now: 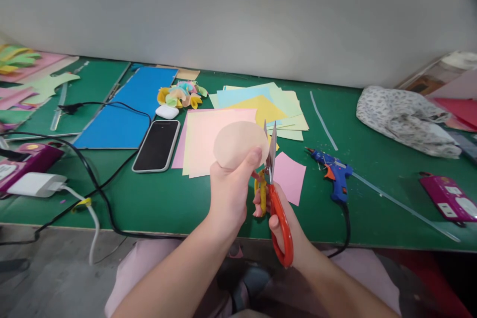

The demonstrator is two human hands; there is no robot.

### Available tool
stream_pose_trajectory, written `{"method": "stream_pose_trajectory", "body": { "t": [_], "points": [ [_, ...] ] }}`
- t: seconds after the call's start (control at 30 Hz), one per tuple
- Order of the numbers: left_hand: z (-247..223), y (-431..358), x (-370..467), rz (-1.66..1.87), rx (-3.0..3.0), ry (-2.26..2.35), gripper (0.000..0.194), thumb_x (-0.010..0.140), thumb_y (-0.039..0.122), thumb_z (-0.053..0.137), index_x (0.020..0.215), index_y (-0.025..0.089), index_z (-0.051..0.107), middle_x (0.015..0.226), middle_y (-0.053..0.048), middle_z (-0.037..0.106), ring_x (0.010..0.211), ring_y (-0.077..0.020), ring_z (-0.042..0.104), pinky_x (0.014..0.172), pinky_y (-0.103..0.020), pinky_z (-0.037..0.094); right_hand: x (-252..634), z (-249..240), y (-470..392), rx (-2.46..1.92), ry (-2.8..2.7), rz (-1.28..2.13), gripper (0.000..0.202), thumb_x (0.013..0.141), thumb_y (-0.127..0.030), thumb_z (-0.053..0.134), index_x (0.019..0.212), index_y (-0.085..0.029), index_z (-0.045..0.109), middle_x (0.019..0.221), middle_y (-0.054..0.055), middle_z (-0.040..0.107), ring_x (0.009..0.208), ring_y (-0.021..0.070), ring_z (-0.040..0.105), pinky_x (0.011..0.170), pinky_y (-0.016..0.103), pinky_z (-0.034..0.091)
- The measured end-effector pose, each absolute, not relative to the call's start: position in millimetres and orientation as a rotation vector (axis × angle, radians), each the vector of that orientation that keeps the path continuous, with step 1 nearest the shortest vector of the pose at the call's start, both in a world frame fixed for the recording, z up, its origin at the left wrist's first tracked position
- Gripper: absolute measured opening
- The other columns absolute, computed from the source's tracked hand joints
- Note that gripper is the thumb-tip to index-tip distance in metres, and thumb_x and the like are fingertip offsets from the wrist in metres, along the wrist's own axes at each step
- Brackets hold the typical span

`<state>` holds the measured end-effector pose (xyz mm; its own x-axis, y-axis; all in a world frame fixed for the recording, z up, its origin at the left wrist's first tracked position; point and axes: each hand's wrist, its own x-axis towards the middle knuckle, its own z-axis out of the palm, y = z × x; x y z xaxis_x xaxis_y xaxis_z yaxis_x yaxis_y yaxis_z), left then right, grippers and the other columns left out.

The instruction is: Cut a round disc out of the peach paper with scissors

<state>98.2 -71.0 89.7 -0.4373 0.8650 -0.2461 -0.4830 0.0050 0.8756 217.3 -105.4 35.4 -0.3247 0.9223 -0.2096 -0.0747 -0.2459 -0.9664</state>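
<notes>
At frame centre, a round cream-coloured paper piece was pinched in the left hand; metal scissors with red and yellow handles, blades parted at the piece's right edge, were gripped by the right hand. For clean cutting, the piece was probably best turned, not the scissors.

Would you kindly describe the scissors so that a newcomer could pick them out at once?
At the green table, look around the middle of its near edge for the right hand. It holds the scissors beside a pale rounded paper. Their metal blades and bright red handle distinguish them from the blue glue gun farther right.
</notes>
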Motion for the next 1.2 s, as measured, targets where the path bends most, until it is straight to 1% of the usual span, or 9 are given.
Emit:
{"method": "stream_pose_trajectory", "body": {
  "t": [0.1, 0.13, 0.3, 0.4, 0.57, 0.73, 0.93, 1.1, 1.2],
  "points": [
    [89, -71, 99, 1.641, 0.457, 1.204, 0.026, 0.072, 0.032, 0.096, 0.074, 0.016, 0.076, 0.062, 0.0, 0.066, 0.047, -0.0113, 0.055, 0.041, -0.024, 0.047, 216, 33, -105, -1.106, -1.244, 1.657, 0.092, 0.076, -0.098, 0.065, 0.137, -0.029, 0.055, 0.096, 0.004, 0.058, 0.07, 0.0213, 0.055, 0.061, 0.037, 0.053],
    [89, -71, 99, 1.644, 0.459, 1.2, 0.026, 0.072, 0.032, 0.096, 0.073, 0.016, 0.076, 0.062, 0.0, 0.066, 0.047, -0.0111, 0.056, 0.041, -0.024, 0.047, 216, 32, -105, -1.102, -1.246, 1.651, 0.093, 0.075, -0.099, 0.065, 0.137, -0.029, 0.055, 0.096, 0.004, 0.058, 0.071, 0.0209, 0.055, 0.061, 0.037, 0.053],
    [90, -73, 100, 1.641, 0.465, 1.182, 0.025, 0.073, 0.032, 0.097, 0.076, 0.015, 0.078, 0.067, -0.001, 0.071, 0.049, -0.011, 0.06, 0.043, -0.021, 0.049, 216, 26, -106, -1.066, -1.243, 1.622, 0.089, 0.079, -0.095, 0.067, 0.138, -0.028, 0.057, 0.093, 0.002, 0.059, 0.072, 0.0203, 0.056, 0.063, 0.035, 0.054],
    [89, -73, 99, 1.632, 0.473, 1.173, 0.024, 0.075, 0.031, 0.096, 0.075, 0.016, 0.079, 0.065, 0.001, 0.07, 0.051, -0.0101, 0.06, 0.047, -0.02, 0.051, 217, 24, -106, -1.067, -1.224, 1.619, 0.086, 0.08, -0.092, 0.068, 0.136, -0.028, 0.058, 0.092, 0.002, 0.06, 0.072, 0.0202, 0.057, 0.062, 0.035, 0.053],
    [88, -73, 96, 1.658, 0.475, 1.183, 0.023, 0.072, 0.03, 0.099, 0.075, 0.016, 0.081, 0.07, 0.0, 0.073, 0.062, -0.0101, 0.063, 0.054, -0.017, 0.054, 216, 24, -105, -1.044, -1.235, 1.585, 0.078, 0.081, -0.09, 0.069, 0.129, -0.028, 0.061, 0.088, 0.001, 0.059, 0.071, 0.0197, 0.055, 0.064, 0.034, 0.051],
    [88, -71, 95, 1.676, 0.5, 1.178, 0.02, 0.071, 0.027, 0.099, 0.075, 0.017, 0.082, 0.073, 0.001, 0.075, 0.064, -0.009, 0.064, 0.056, -0.016, 0.053, 217, 27, -105, -1.038, -1.246, 1.603, 0.085, 0.078, -0.094, 0.068, 0.13, -0.027, 0.06, 0.081, -0.002, 0.053, 0.065, 0.0186, 0.049, 0.058, 0.033, 0.05],
    [88, -67, 91, 1.664, 0.525, 1.188, 0.021, 0.071, 0.028, 0.099, 0.073, 0.017, 0.082, 0.072, 0.001, 0.075, 0.066, -0.0099, 0.064, 0.056, -0.017, 0.052, 217, 27, -104, -1.039, -1.242, 1.609, 0.093, 0.072, -0.099, 0.068, 0.128, -0.025, 0.061, 0.079, -0.003, 0.051, 0.065, 0.0172, 0.046, 0.058, 0.031, 0.05],
    [88, -68, 88, 1.656, 0.553, 1.197, 0.018, 0.07, 0.024, 0.099, 0.072, 0.018, 0.082, 0.07, 0.002, 0.074, 0.066, -0.0095, 0.064, 0.058, -0.017, 0.051, 218, 25, -105, -1.012, -1.236, 1.615, 0.079, 0.08, -0.09, 0.07, 0.127, -0.027, 0.061, 0.08, -0.003, 0.05, 0.064, 0.0173, 0.047, 0.057, 0.031, 0.048],
    [88, -69, 86, 1.653, 0.58, 1.197, 0.018, 0.071, 0.026, 0.099, 0.071, 0.019, 0.082, 0.07, 0.002, 0.074, 0.066, -0.0096, 0.064, 0.058, -0.017, 0.051, 220, 24, -105, -1.017, -1.24, 1.621, 0.075, 0.08, -0.087, 0.071, 0.126, -0.028, 0.062, 0.08, -0.002, 0.05, 0.062, 0.017, 0.046, 0.055, 0.031, 0.046]
  ]
}}
